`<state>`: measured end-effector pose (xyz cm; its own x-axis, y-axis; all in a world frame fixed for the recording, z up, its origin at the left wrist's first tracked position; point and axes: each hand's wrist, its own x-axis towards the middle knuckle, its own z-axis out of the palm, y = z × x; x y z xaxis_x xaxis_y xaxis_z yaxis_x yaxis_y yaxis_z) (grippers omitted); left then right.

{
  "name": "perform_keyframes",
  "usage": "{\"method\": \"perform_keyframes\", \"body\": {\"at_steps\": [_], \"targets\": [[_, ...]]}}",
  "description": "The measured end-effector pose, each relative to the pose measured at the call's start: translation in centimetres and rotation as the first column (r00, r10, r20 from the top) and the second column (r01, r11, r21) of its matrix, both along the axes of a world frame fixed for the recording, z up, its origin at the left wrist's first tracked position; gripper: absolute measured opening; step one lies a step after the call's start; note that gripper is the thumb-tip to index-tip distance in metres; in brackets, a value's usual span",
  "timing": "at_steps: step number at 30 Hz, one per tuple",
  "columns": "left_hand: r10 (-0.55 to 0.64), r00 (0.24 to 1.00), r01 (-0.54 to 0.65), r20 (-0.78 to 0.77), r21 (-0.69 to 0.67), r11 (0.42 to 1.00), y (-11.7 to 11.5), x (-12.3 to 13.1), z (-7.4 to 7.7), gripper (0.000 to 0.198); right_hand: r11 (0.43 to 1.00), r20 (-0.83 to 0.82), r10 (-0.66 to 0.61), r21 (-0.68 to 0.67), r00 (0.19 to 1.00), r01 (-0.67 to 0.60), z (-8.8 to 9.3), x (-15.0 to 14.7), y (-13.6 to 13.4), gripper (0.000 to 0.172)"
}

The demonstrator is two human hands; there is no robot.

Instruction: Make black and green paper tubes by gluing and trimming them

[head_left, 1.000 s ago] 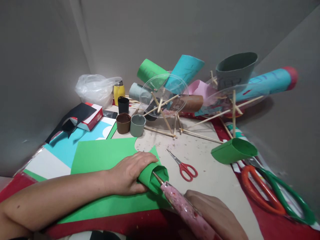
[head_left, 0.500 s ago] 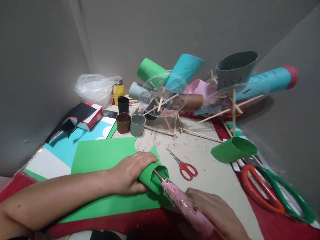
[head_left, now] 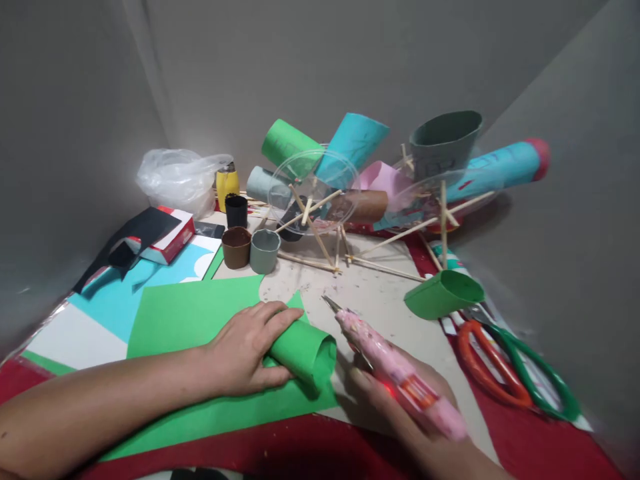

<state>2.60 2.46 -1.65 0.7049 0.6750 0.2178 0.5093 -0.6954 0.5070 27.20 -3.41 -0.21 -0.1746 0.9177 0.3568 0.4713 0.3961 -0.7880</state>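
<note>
My left hand (head_left: 247,350) is closed around a rolled green paper tube (head_left: 305,352) and presses it onto a flat green paper sheet (head_left: 190,320). My right hand (head_left: 400,407) grips a pink glue gun (head_left: 395,370). Its metal nozzle (head_left: 330,305) points up and to the left, clear of the tube's open end. The small red scissors are mostly hidden behind the glue gun.
A green paper cup (head_left: 443,293) lies on its side at right, beside large orange and green scissors (head_left: 510,367). Behind stands a structure of wooden sticks and coloured paper tubes (head_left: 350,187). Small brown, grey and black cups (head_left: 250,243), a yellow bottle (head_left: 227,183), a plastic bag (head_left: 175,177) and a red box (head_left: 167,240) sit at left.
The glue gun's nozzle was inside the green tube's open end; my right hand has pulled it out and moved it up and right. My left hand still holds the tube.
</note>
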Motion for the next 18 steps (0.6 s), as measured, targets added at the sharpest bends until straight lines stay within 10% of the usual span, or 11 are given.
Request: {"method": "perform_keyframes", "body": {"at_steps": [7, 18], "targets": [[0.006, 0.980, 0.020, 0.197, -0.130, 0.991, -0.5, 0.4, 0.6, 0.064, 0.847, -0.534, -0.115, -0.493, 0.837, -0.199, -0.4, -0.6, 0.2, 0.029], [0.074, 0.970, 0.023, 0.230, -0.392, 0.920, -1.8, 1.0, 2.1, 0.077, 0.949, -0.264, -0.112, -0.315, 0.958, 0.024, 0.6, -0.6, 0.3, 0.017]]}}
